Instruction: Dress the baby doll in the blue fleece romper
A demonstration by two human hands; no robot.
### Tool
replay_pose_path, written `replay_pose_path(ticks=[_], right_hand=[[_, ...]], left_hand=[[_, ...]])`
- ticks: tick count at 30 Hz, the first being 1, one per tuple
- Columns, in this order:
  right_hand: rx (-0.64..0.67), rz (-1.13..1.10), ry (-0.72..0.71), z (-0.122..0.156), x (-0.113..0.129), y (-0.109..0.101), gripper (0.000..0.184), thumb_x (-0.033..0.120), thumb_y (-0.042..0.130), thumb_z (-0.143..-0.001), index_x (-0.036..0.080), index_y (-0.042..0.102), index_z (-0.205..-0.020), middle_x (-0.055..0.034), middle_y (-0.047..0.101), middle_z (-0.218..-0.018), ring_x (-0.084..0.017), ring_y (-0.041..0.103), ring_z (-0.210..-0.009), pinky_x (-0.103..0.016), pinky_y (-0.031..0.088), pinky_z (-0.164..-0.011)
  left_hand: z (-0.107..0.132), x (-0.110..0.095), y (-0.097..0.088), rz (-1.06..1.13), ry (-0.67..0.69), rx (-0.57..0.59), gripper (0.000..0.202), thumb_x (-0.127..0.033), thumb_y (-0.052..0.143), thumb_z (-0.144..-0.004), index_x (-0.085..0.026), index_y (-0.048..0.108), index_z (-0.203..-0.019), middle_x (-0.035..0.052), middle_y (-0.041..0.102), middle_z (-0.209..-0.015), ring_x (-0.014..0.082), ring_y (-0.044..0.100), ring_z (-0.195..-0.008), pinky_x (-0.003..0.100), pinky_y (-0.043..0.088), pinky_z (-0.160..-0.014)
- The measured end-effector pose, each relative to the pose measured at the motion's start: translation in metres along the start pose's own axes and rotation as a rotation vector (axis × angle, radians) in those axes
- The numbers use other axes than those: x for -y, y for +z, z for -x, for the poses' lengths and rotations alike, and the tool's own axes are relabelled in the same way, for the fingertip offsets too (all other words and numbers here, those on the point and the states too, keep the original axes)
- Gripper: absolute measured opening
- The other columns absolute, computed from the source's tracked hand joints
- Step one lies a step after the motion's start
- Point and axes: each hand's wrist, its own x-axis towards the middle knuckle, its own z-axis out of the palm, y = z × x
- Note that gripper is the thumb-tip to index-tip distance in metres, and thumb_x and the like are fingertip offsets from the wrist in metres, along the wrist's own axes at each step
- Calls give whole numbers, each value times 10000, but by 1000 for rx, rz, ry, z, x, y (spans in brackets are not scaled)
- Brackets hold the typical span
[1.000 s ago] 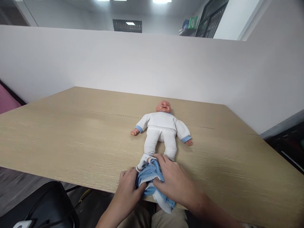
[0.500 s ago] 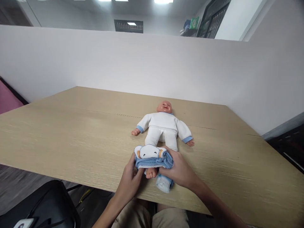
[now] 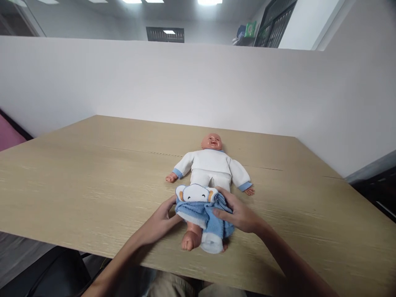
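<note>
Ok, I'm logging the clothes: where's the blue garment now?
In the head view, the blue garment is at lower centre, on the lower half of the doll, between the left hand and right hand.

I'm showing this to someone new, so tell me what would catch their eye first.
First, the doll in a white top, face up on the wooden table, its arms spread. Next, the blue garment with a white cartoon face, over the doll's legs, with the left hand and the right hand at its sides.
</note>
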Motion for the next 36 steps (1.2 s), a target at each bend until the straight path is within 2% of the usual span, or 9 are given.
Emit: replay_pose_path(ticks=[5, 10, 14, 18, 22, 25, 28, 32, 36], right_hand=[[-42, -154, -91, -3, -18, -1, 333, 494, 633, -1061, 234, 703, -1257, -72, 679, -1347, -245, 624, -1307, -383, 459, -1176], [-219, -566, 151, 0, -43, 4, 462, 593, 723, -985, 263, 748, -1309, -55, 768, -1217, -224, 701, -1153, -350, 524, -1068], [-218, -702, 210, 1, -46, 5, 548, 607, 798, -921, 250, 758, -1336, -66, 797, -1171, -221, 726, -1106, -325, 555, -1008], [-128, -697, 210, 2, -41, -1, 512, 575, 782, -952, 204, 758, -1303, -57, 785, -1057, -168, 711, -887, -253, 564, -810], [-25, -621, 185, 8, -36, -15, 433, 560, 749, -986, 171, 774, -1175, -23, 738, -930, -122, 634, -748, -212, 512, -698], [70, -481, 159, 13, -29, -28, 396, 541, 753, -987, 151, 777, -1055, -25, 728, -915, -141, 638, -779, -243, 528, -747], [66, -468, 123, 17, -26, -36, 399, 523, 775, -974, 170, 764, -1159, -34, 744, -987, -171, 680, -886, -275, 555, -838], [-45, -605, 134, 17, -29, -38, 563, 496, 816, -944, 220, 654, -1408, -61, 758, -1149, -180, 719, -975, -270, 574, -869], [-16, -592, 192, 17, -29, -39, 592, 501, 838, -916, 210, 655, -1398, -64, 754, -1166, -181, 722, -971, -258, 577, -852]], left_hand=[[0, -3, -15, -6, -41, 149, 694, -454, 778, -950, -264, 516, -1565, 149, 573, -1605, 352, 562, -1474, 544, 451, -1244], [-9, -8, -28, -207, 69, 132, 708, -473, 786, -933, -243, 494, -1536, 138, 563, -1542, 326, 521, -1450, 500, 409, -1246], [-33, -39, -22, -369, 188, 140, 639, -508, 767, -949, -281, 542, -1503, 105, 542, -1541, 301, 464, -1458, 443, 358, -1256], [-72, -79, -14, -613, 179, 314, 490, -608, 768, -913, -256, 734, -1252, 62, 693, -1187, 284, 579, -1158, 370, 459, -1057], [-115, -101, -14, -557, 92, 680, 421, -588, 821, -855, -207, 781, -1030, 2, 689, -905, 198, 599, -832, 274, 492, -782], [-141, -100, -12, -408, 47, 917, 413, -516, 872, -832, -196, 782, -1078, -5, 741, -941, 200, 663, -856, 260, 529, -778], [-157, -90, -5, -213, -2, 1051, 500, -441, 959, -747, -205, 782, -1149, 2, 794, -1076, 239, 726, -983, 284, 585, -897], [-168, -74, 7, -88, -54, 1134, 596, -380, 1008, -672, -209, 767, -1189, -4, 802, -1148, 258, 744, -1052, 305, 618, -928], [-172, -67, 15, -168, 15, 1176, 452, -412, 972, -725, -206, 792, -1086, -26, 809, -1070, 239, 746, -1033, 274, 611, -934]])
